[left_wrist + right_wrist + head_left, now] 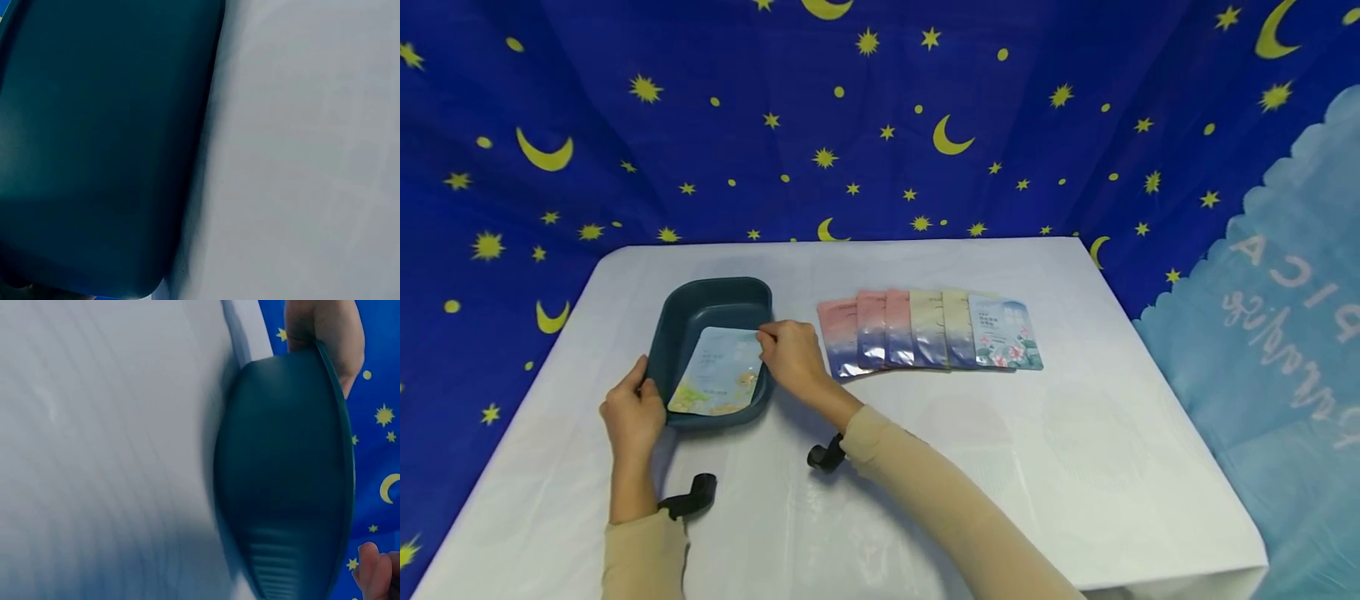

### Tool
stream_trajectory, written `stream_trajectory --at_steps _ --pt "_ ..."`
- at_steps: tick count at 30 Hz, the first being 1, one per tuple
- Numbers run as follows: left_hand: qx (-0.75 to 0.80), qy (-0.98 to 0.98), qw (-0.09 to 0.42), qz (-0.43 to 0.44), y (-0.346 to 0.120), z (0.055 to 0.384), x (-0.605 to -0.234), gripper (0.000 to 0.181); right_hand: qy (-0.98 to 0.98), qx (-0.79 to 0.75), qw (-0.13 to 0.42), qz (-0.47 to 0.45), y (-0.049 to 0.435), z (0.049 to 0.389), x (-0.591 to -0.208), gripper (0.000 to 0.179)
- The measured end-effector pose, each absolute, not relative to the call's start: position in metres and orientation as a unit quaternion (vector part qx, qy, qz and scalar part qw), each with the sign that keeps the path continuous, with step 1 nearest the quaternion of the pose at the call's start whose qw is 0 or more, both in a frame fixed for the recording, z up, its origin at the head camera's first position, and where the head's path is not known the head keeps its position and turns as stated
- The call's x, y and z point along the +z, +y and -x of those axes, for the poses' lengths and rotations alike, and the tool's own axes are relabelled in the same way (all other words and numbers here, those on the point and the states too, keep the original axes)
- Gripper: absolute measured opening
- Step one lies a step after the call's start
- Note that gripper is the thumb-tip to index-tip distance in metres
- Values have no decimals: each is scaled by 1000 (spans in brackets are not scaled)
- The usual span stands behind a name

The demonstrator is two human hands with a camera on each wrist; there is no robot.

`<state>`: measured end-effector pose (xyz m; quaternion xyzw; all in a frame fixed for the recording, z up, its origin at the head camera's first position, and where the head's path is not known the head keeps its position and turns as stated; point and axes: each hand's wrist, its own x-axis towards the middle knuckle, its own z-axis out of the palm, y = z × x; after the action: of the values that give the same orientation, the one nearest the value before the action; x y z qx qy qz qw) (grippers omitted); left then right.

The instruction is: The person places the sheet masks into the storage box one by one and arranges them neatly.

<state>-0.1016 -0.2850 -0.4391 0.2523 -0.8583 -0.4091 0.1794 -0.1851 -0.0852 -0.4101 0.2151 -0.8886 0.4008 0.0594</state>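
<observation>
My left hand grips the left rim of a dark teal plastic basin; the right wrist view catches this hand at the basin's far end. A light blue face mask packet, with yellow-green flowers along its bottom, lies slanted inside the basin. At the packet's upper right corner my right hand pinches it, just over the right rim. Fingertips of that hand show low in the right wrist view. The outer wall of the basin fills much of the left wrist view.
Right of the basin, several overlapping mask packets lie fanned in a row: pink, cream, then a pale blue one on top. A white cloth covers the table. Behind hangs a blue star-and-moon curtain; a light blue cloth hangs at right.
</observation>
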Motion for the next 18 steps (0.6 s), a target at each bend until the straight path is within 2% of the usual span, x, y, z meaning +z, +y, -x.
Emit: stream_trajectory --at_steps 9,18 --pt "-401 -862 188 -245 -284 100 -442 45 -853 475 66 -208 -51 190 -408 23" --pt "-410 -859 183 -246 -283 103 -440 44 -832 516 144 -146 28 203 -395 22"
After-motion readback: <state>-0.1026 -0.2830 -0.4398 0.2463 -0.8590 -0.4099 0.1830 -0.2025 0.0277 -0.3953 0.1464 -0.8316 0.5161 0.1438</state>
